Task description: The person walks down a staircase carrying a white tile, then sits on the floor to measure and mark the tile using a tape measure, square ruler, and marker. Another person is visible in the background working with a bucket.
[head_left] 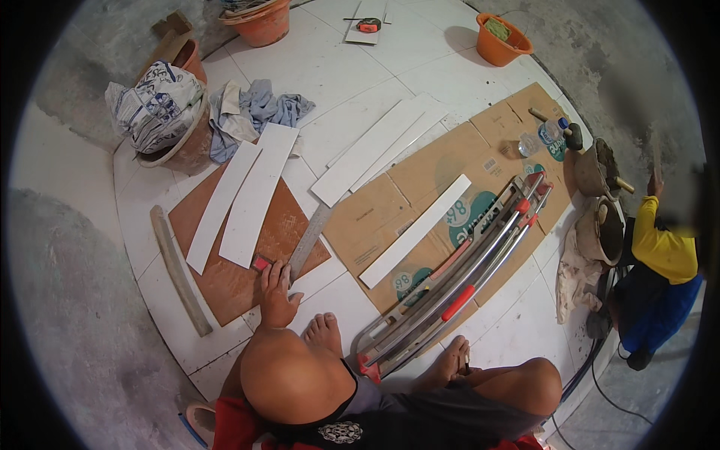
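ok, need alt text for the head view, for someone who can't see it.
A person's left hand is at the near end of a grey metal ruler, by a small red object, over a reddish-brown panel. White strips lie on the panel; to its right, a long tile cutter lies on flattened cardboard.

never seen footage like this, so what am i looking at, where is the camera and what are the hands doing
There is no robot: a seated person works barehanded. The single round picture comes from a fisheye camera on their head, looking down, so straight edges bend. The left hand has its fingers at a metal ruler and a small red object; whether it grips either is unclear. The right hand is hard to make out. White strips lie on a brown board and cardboard; a red-and-silver railed tool lies on the cardboard.
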The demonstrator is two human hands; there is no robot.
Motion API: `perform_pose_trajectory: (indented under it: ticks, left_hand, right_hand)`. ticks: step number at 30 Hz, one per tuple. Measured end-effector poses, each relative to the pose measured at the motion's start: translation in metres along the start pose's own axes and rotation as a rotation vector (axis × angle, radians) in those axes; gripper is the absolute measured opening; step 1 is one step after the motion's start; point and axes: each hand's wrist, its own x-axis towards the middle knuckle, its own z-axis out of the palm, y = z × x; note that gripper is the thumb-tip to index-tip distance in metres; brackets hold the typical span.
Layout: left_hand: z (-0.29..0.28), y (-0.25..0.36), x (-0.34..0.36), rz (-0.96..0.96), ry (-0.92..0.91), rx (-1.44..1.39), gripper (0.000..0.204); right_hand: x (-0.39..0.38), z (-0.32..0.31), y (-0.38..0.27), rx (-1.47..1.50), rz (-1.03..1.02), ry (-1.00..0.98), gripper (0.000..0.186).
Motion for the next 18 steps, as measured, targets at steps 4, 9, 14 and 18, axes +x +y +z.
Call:
perform_pose_trajectory:
  ticks: [4,9,14,18]
  left_hand:
    - [0.003,0.002,0.000,0.010,-0.017,-0.004,0.085]
    - [-0.008,0.012,0.002,0.047,-0.024,-0.010,0.079]
    - [-0.032,0.019,0.034,0.169,0.074,-0.008,0.064]
    - [-0.039,0.048,0.084,0.307,0.064,-0.001,0.061]
  right_hand:
    - [0.003,-0.006,0.003,-0.008,0.000,0.009,0.058]
    - [-0.010,-0.033,0.002,-0.049,-0.029,0.103,0.059]
    - [-0.072,-0.113,-0.144,-0.267,-0.292,0.015,0.064]
    - [-0.114,-0.079,-0.299,-0.646,-0.584,0.041,0.063]
